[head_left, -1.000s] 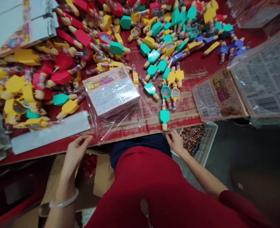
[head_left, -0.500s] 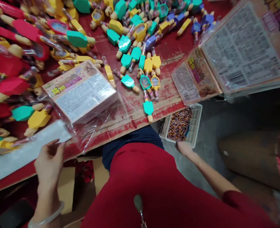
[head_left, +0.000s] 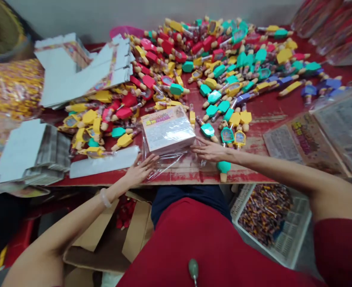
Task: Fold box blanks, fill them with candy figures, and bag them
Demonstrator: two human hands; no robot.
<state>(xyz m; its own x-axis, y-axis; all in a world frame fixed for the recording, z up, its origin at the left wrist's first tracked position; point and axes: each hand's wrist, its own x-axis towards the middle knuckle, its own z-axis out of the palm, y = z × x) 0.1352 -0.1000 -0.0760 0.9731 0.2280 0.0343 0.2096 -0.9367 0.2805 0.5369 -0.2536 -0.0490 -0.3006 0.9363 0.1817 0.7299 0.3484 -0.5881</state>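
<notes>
A printed box (head_left: 167,128) in loose clear plastic wrap lies on the red table in front of me. My left hand (head_left: 141,169) is at the wrap near the box's front left corner, fingers stretched out and spread. At the box's right side, my right hand (head_left: 210,150) rests with extended fingers on or just beside the clear wrap (head_left: 171,161). Left of the box lies a flat whitish plastic strip (head_left: 104,162). A green toy (head_left: 223,169) with a beige tip lies close to my right forearm, partly covered by it.
Many colourful toys (head_left: 214,71) spread behind the box. Flattened white cartons (head_left: 83,75) and a stack of folded cartons (head_left: 32,151) stand left. Wrapped printed boxes (head_left: 307,147) stand right. Below the table are a white basket (head_left: 301,223) of small candy tubes and an open cardboard box (head_left: 101,255).
My right hand has come up from beside the basket to the box's right side. My left hand has moved from the plastic strip to the wrap. The view has shifted and widened.
</notes>
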